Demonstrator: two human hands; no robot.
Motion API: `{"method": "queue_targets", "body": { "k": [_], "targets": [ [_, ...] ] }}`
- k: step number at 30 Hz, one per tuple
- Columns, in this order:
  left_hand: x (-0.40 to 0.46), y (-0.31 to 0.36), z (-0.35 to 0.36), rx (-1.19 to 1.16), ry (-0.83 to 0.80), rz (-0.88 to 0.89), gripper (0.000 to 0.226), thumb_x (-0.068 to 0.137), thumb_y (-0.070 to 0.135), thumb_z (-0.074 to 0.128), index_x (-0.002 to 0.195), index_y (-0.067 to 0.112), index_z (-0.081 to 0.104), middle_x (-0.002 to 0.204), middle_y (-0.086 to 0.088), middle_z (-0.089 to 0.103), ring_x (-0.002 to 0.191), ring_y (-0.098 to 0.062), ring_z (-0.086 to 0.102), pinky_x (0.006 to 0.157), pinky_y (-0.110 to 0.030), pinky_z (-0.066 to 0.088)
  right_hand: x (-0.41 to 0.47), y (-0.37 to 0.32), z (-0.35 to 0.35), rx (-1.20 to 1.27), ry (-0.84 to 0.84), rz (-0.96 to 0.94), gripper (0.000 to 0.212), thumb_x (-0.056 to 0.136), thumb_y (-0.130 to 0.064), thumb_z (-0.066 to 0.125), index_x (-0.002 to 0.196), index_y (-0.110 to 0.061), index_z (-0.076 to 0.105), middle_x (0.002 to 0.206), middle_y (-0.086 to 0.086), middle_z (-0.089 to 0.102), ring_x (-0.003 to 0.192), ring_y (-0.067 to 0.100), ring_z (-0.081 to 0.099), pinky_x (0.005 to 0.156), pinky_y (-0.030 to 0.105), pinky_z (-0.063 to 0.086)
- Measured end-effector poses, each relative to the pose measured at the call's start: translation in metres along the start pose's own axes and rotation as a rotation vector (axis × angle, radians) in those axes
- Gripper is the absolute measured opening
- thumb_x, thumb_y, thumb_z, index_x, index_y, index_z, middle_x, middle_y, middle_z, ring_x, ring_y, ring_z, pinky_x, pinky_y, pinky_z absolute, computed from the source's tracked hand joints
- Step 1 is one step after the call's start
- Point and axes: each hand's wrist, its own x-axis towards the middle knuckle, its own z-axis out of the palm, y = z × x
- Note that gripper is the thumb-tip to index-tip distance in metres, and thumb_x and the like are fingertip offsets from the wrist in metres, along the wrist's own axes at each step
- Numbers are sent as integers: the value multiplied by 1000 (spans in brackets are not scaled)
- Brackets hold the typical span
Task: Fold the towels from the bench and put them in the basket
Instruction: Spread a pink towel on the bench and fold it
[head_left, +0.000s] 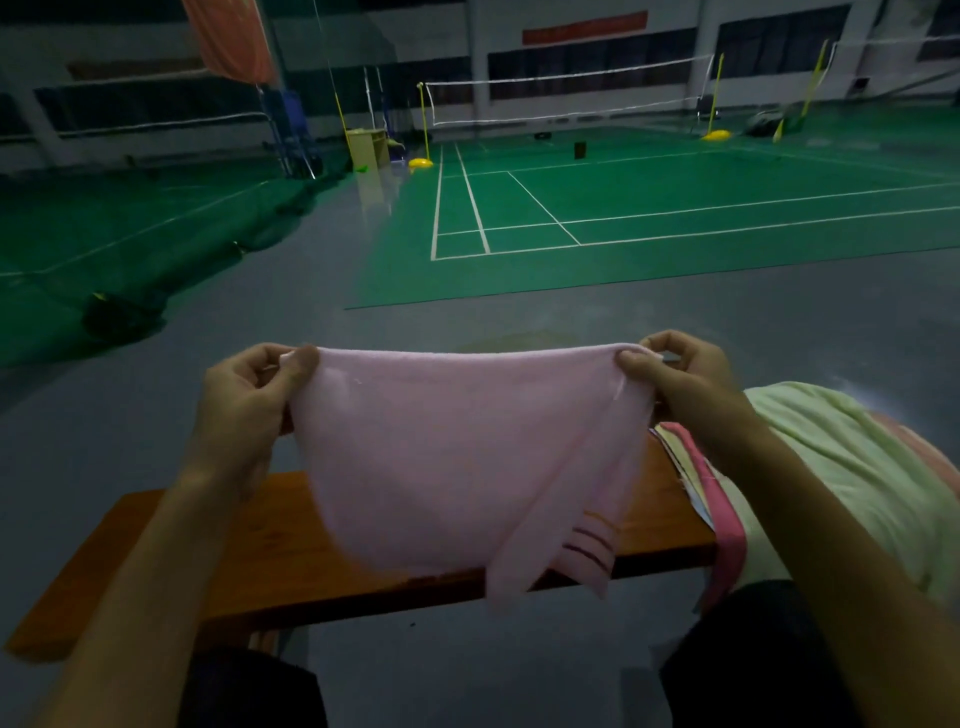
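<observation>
I hold a pink towel (441, 457) up in the air in front of me, above the wooden bench (218, 561). My left hand (249, 400) pinches its upper corner at about 9 o'clock from the towel's middle, thumb and fingers closed on the cloth. My right hand (680, 374) pinches the other upper corner at about 3 o'clock in the same way. The top edge is pulled nearly straight between my two hands, and the rest of the towel hangs down in a rounded shape. Its lower end, with dark stripes, hangs at about 5 o'clock and reaches past the near edge of the bench. The lower part looks a little blurred.

On the bench at 3 o'clock from the pink towel lies a pile of other towels (831, 467): a pale yellow-green one on top, and under it some pink and striped edges stick out toward me. My right forearm passes over this pile.

Behind the bench, at 12 o'clock, there is grey floor and then a green badminton court (623, 218) with white lines and a net (566, 98) on yellow posts.
</observation>
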Motion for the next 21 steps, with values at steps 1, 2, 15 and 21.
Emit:
{"method": "queue_targets", "body": {
  "k": [1,2,15,21],
  "targets": [
    [-3,3,-2,-29,-12,-10,24,92,38,72,92,14,71,74,7,71,67,-14,64,52,-29,55,-3,-1,-4,21,1,-6,21,97,-27,72,103,-9,63,87,9,65,69,20,62,52,29,52],
    [-5,6,-3,-49,-22,-16,25,92,37,72,91,13,70,72,7,70,64,-13,64,50,-28,55,-5,-2,-7,30,-2,-11,23,96,-30,73,103,-10,64,85,8,65,66,18,60,50,28,50],
    [11,-138,36,400,70,-158,19,95,31,77,92,13,74,85,-4,75,80,-22,72,65,-39,60,42,131,50,76,6,373,10,102,-13,67,106,-9,59,102,17,59,74,27,61,56,49,64],
    [31,-241,68,403,222,-363,25,95,43,64,91,19,65,85,-5,69,82,-34,69,72,-55,63,93,214,108,-33,102,324,10,99,-11,69,99,-17,61,112,14,61,103,36,66,62,56,64]
  ]
}}
